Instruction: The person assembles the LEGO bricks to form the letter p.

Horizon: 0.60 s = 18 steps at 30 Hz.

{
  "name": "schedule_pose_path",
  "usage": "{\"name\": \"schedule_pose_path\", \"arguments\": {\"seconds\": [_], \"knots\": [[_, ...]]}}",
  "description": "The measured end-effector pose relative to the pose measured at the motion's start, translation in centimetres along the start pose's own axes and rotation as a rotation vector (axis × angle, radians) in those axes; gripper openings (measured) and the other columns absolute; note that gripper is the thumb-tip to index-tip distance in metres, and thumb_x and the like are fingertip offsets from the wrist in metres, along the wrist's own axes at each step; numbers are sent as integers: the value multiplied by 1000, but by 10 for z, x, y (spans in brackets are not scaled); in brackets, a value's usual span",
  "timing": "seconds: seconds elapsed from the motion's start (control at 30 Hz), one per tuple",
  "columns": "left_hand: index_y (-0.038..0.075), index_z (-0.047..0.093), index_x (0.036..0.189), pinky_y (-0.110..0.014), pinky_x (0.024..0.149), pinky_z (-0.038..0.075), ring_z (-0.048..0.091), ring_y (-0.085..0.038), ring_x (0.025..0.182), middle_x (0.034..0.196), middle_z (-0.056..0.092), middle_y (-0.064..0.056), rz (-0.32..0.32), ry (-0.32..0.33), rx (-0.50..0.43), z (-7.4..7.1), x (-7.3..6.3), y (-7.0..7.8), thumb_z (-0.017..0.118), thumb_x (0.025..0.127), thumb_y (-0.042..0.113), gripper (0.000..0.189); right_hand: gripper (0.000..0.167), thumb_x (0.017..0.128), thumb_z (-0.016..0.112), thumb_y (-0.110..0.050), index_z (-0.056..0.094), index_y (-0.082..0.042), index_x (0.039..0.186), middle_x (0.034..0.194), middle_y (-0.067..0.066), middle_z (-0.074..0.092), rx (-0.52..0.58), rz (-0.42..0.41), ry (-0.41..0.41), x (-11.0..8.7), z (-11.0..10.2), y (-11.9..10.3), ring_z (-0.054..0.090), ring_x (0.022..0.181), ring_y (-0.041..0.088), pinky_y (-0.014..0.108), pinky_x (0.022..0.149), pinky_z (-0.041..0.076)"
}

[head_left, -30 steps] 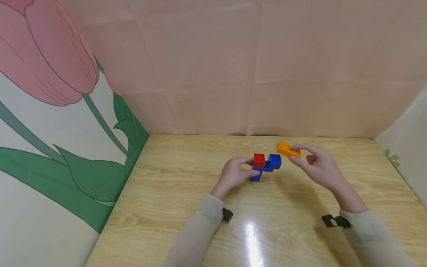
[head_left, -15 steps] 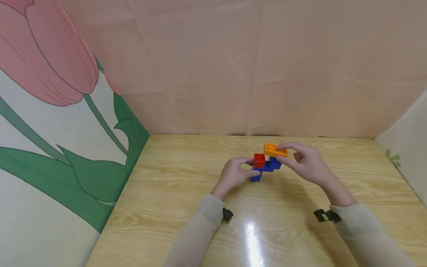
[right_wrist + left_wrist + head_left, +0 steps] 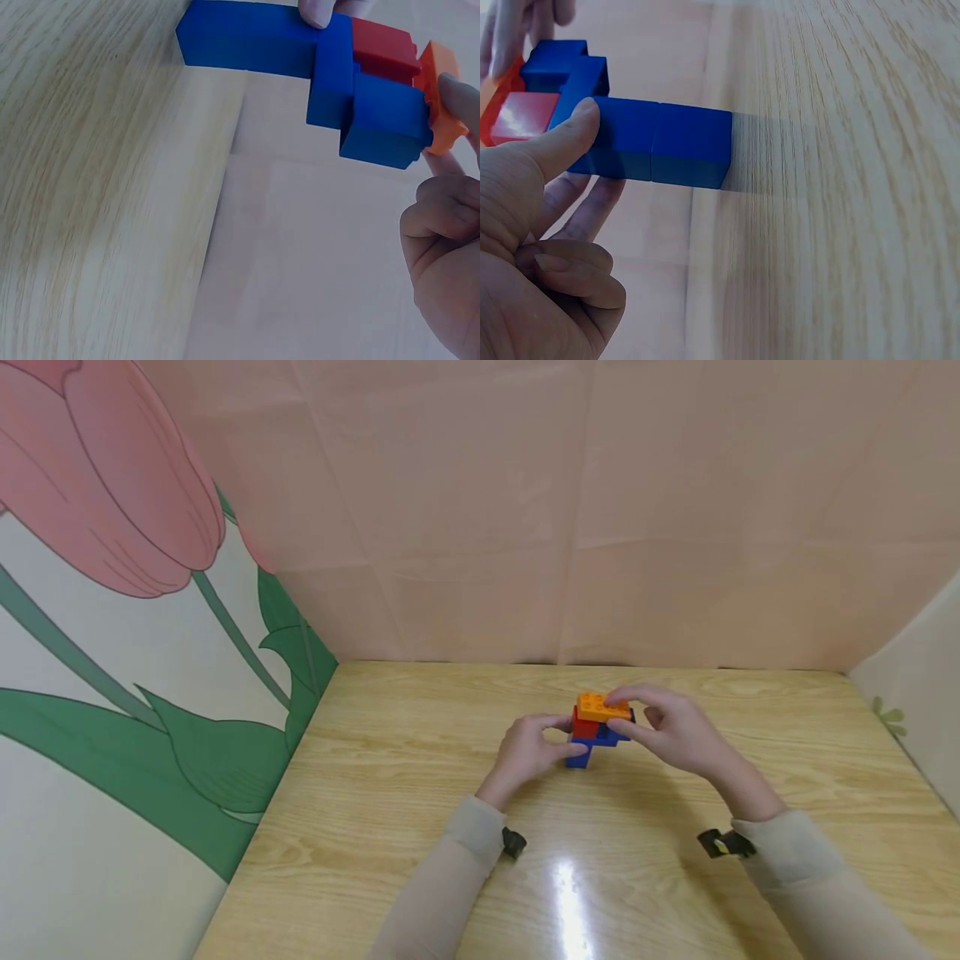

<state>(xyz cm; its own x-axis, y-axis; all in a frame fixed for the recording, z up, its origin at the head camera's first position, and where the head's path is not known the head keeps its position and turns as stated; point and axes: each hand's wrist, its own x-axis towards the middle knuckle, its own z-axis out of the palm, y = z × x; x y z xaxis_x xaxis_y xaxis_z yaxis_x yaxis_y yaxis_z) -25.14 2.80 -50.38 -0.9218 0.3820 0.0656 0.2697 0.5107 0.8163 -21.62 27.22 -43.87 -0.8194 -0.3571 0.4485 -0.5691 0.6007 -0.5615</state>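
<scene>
A small toy-brick structure stands upright on the table. Its foot is a column of two blue bricks (image 3: pixel 660 142), topped by a flat blue crosspiece (image 3: pixel 331 90). On the crosspiece sit a red brick (image 3: pixel 382 46) and, beside it, another blue brick (image 3: pixel 382 120). My left hand (image 3: pixel 528 750) pinches the structure near the top of the column, thumb in front and fingers behind. My right hand (image 3: pixel 675 731) pinches an orange brick (image 3: pixel 592 705) by its right end. The orange brick lies across the tops of the red and blue bricks, slightly tilted in the right wrist view.
The wood-grain table (image 3: pixel 360 777) reaches back to a pinkish cloth wall (image 3: pixel 465 527). A tulip-printed panel (image 3: pixel 112 735) borders it on the left, a pale panel (image 3: pixel 922 693) on the right. Dark straps (image 3: pixel 513 843) show at both wrists.
My right hand has carried the orange brick left and down, from right of the structure to over the red and blue bricks. The left hand has kept its grip in place.
</scene>
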Motion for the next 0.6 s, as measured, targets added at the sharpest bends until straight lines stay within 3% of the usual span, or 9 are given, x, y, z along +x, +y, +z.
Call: {"name": "schedule_pose_path", "arguments": {"seconds": [0.4, 0.6], "knots": [[28, 76, 127, -44, 107, 47, 62, -9, 122, 114, 72, 20, 18, 1, 15, 0, 1, 0, 82, 87, 48, 45, 33, 89, 84, -11, 74, -23, 119, 121, -1, 71, -42, 16, -24, 3, 1, -1, 38, 55, 9, 26, 51, 36], [28, 76, 126, -43, 107, 47, 62, -9, 121, 113, 71, 20, 20, 2, 7, 0, 1, -1, 82, 88, 48, 44, 36, 93, 81, -19, 71, -18, 128, 122, 2, 72, -47, 44, -59, 4, 0, -3, 35, 50, 9, 26, 47, 34]]}}
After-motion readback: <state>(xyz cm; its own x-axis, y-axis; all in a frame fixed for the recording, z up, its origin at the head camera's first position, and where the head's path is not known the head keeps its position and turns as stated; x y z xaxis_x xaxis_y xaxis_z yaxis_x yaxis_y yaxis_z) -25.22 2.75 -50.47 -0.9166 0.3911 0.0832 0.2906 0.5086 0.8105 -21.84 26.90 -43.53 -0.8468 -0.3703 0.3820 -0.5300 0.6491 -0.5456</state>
